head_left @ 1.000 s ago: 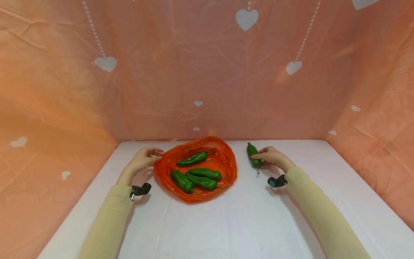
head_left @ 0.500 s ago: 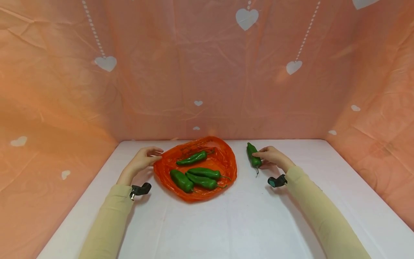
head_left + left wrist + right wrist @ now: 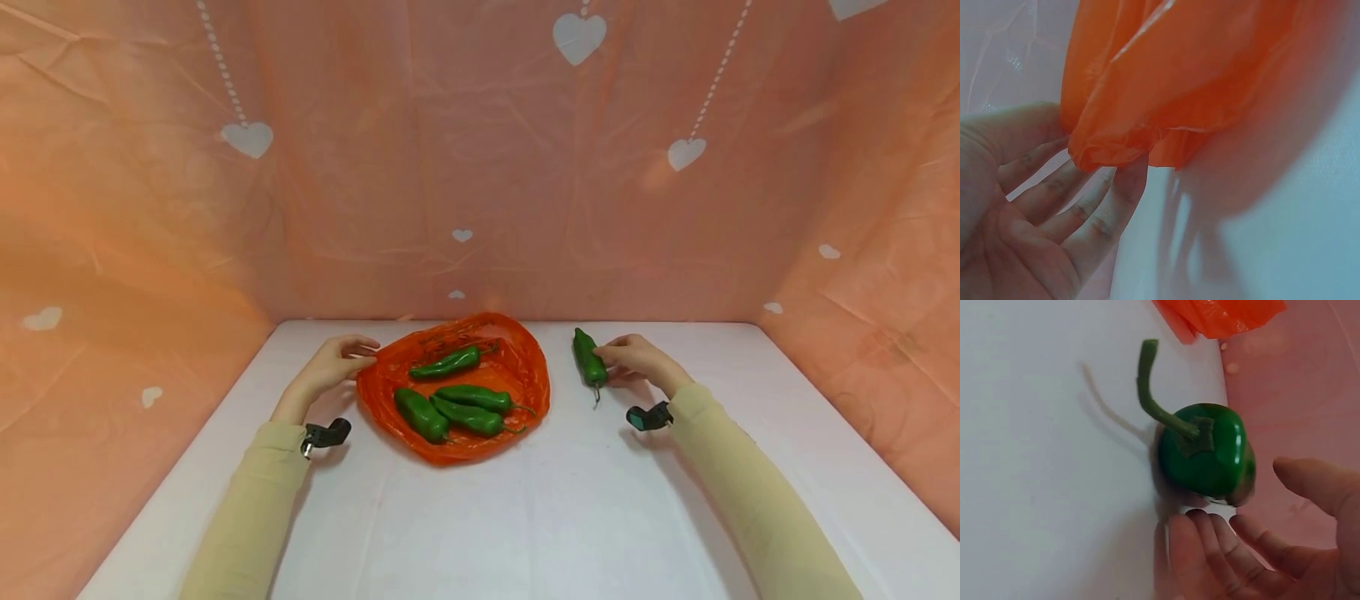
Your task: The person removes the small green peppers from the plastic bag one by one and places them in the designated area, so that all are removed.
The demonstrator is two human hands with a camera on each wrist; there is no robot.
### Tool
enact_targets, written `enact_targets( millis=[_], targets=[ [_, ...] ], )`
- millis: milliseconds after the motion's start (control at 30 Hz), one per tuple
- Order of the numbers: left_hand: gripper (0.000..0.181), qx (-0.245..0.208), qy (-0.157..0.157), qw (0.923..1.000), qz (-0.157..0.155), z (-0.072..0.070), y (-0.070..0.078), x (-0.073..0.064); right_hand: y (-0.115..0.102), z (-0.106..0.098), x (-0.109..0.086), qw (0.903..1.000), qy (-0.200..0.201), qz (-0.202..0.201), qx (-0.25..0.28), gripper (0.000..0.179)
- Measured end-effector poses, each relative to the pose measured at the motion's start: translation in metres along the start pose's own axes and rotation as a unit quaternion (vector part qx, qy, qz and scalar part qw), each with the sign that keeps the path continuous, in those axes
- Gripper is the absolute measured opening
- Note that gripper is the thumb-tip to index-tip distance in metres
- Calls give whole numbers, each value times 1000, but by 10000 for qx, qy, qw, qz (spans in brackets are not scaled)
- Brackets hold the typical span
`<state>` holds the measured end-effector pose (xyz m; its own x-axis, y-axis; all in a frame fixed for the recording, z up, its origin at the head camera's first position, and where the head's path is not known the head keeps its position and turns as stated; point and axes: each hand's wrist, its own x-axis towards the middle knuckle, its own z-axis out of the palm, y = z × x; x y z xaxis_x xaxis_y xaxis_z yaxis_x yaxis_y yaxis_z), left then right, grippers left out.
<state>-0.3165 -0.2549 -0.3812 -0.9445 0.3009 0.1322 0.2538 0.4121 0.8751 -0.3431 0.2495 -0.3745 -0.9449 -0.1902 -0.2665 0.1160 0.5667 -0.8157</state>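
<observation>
An orange plastic bag (image 3: pixel 442 454) lies spread open on the white table with several green peppers (image 3: pixel 472 398) inside. At its left rim, my left hand (image 3: pixel 333 367) holds the plastic between thumb and fingers; the left wrist view shows the bag's folded edge (image 3: pixel 1116 144) hiding the fingertips. Another green pepper (image 3: pixel 588 358) lies on the table right of the bag, its curved stem (image 3: pixel 1144 381) toward me. Beside it, my right hand (image 3: pixel 637 362) has its thumb lifted off the pepper and its fingers loosely spread, with fingertips close to the pepper's side.
The white table (image 3: pixel 480 533) stretches toward me in front of the bag. Orange cloth with white hearts (image 3: pixel 465 183) hangs behind the table and on both sides. A small black camera sits at each wrist, the right one (image 3: pixel 648 417) just above the table.
My right hand has let go of the pepper, its thumb and fingers drawing back to the right. The pepper stays almost where it was. My left hand keeps its place at the bag.
</observation>
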Motion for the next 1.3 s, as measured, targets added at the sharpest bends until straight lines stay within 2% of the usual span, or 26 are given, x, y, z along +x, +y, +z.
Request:
enact_targets(
  millis=[200,433,633,833,1033,1300],
  targets=[
    [37,-42,-11,10000,22,-1,-1,1,-3,-4,-2,9999,11,-11,-129,53],
    [36,42,-15,10000,-49,-2,-2,3,-6,-10,-5,9992,-13,-206,354,54],
    [34,198,3,9998,-51,-3,-1,3,-13,-21,-9,9964,-201,-490,665,59],
    [35,164,-7,9998,-98,-5,-1,2,-25,-27,-11,9933,-261,-773,818,57],
    [33,341,49,9994,66,-4,-1,1,-38,-27,-11,9877,-298,-1203,949,50],
    [34,412,55,9991,30,-3,4,1,-56,-19,-10,9800,-336,-1661,1041,47]
  ],
)
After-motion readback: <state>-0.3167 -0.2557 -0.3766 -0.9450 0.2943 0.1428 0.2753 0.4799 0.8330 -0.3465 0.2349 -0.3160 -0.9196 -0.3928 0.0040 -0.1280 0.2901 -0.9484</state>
